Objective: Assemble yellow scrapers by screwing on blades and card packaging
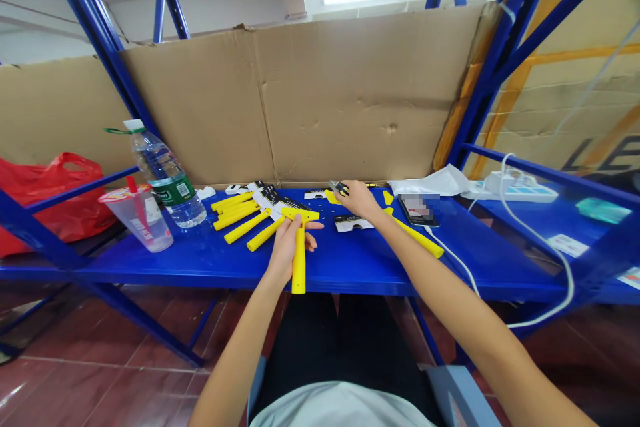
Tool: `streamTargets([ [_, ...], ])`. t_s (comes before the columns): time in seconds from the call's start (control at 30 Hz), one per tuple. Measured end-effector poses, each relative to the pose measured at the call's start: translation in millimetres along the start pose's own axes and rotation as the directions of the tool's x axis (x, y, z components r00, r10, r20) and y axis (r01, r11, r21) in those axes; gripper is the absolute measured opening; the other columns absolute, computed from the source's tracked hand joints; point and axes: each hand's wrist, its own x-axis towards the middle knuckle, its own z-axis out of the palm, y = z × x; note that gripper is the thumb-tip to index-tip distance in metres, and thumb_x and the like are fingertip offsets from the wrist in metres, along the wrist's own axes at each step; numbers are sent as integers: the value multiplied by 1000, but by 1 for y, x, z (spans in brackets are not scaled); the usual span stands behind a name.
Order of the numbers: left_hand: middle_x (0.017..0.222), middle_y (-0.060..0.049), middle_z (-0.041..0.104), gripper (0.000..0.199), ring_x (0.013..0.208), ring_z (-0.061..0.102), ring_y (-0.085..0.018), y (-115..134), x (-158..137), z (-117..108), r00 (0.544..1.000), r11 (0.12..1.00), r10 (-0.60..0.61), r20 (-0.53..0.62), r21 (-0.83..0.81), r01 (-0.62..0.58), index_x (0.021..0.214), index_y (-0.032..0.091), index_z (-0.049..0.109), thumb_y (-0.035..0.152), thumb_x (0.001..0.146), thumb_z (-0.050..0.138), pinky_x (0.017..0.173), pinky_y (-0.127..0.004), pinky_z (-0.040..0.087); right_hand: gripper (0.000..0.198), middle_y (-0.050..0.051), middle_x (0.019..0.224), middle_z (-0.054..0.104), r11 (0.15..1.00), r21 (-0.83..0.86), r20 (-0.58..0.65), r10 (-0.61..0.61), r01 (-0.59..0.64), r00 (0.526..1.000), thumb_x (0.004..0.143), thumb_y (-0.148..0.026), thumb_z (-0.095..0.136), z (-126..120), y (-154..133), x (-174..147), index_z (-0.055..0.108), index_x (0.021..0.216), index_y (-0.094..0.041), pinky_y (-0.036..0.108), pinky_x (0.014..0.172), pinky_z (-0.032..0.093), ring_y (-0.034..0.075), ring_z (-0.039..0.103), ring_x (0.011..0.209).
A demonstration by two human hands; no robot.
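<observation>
My left hand is closed around a yellow plastic T-shaped scraper, its handle pointing toward me above the table's front edge. Farther forward, my right hand grips a small black-and-yellow hand tool with a grey metal tip pointing left; its exact kind is unclear. To the left of my left hand, several yellow scrapers lie in a fan, with black-and-white cards at their heads. Another yellow scraper lies partly hidden behind my right forearm. A black-and-white card rests between my hands.
On the blue table stand a water bottle and a plastic cup at the left. A phone with a white cable lies right, near a power strip. Cardboard walls the back.
</observation>
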Motion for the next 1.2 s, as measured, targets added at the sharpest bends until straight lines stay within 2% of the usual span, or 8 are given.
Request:
streamTargets([
  [0.1, 102, -15, 85, 30, 51, 65, -15, -2, 1, -1, 1000, 1000, 3, 16, 4, -4, 104, 21, 52, 45, 102, 71, 49, -27, 51, 18, 19, 118, 81, 994, -97, 41, 48, -43, 998, 101, -28, 70, -3, 15, 5, 80, 113, -19, 33, 89, 53, 34, 75, 117],
  [0.23, 102, -14, 84, 30, 50, 65, -14, -3, 1, -2, 1000, 1000, 16, 24, 7, -16, 106, 20, 54, 45, 102, 70, 48, -26, 49, 37, 23, 133, 78, 979, -190, 125, 104, -79, 987, 98, -32, 78, -2, 35, 9, 78, 132, -16, 35, 96, 55, 36, 75, 123],
  [0.3, 99, -14, 84, 29, 49, 64, -14, -2, 1, -1, 1000, 1000, 17, 18, 14, -18, 104, 20, 54, 44, 102, 70, 47, -26, 49, 41, 20, 133, 79, 976, -209, 173, 106, -69, 979, 95, -35, 83, -2, 43, 11, 78, 132, -17, 32, 95, 55, 33, 76, 123],
  [0.43, 97, -13, 84, 29, 48, 63, -14, -1, 1, 1, 999, 999, 23, 26, 26, -23, 102, 20, 52, 43, 101, 71, 46, -26, 49, 34, 15, 117, 85, 972, -231, 242, 109, -51, 964, 94, -45, 85, -6, 57, 16, 85, 116, -19, 27, 85, 55, 29, 80, 109],
  [0.63, 97, -13, 84, 30, 49, 63, -14, 0, 0, 1, 1000, 999, 0, 20, 37, -1, 102, 20, 53, 44, 101, 71, 45, -26, 48, 55, 21, 141, 77, 938, -320, 145, 185, -131, 972, 98, -50, 82, -14, 85, 25, 76, 140, -15, 31, 100, 55, 34, 73, 133],
  [0.8, 96, -13, 84, 28, 49, 63, -14, 2, -2, 2, 999, 999, 2, 38, 47, -4, 100, 20, 52, 42, 102, 69, 47, -26, 50, 58, 24, 138, 77, 906, -372, 150, 273, -202, 950, 95, -38, 86, -12, 104, 28, 72, 143, -8, 32, 99, 56, 33, 75, 129],
  [1.03, 94, -13, 83, 38, 49, 63, -14, 1, -1, 1, 999, 999, 10, 51, 38, -12, 98, 21, 52, 49, 97, 77, 48, -27, 49, 51, 28, 131, 79, 912, -351, 183, 290, -213, 939, 96, -34, 83, -4, 106, 33, 74, 137, -5, 31, 91, 57, 35, 79, 122],
  [1.2, 95, -13, 84, 38, 50, 63, -14, 0, 0, 1, 998, 999, 18, 52, 50, -21, 100, 20, 54, 50, 96, 77, 48, -27, 49, 58, 28, 142, 74, 918, -323, 131, 286, -231, 949, 96, -34, 83, -3, 106, 29, 71, 146, -9, 34, 99, 55, 35, 75, 129],
])
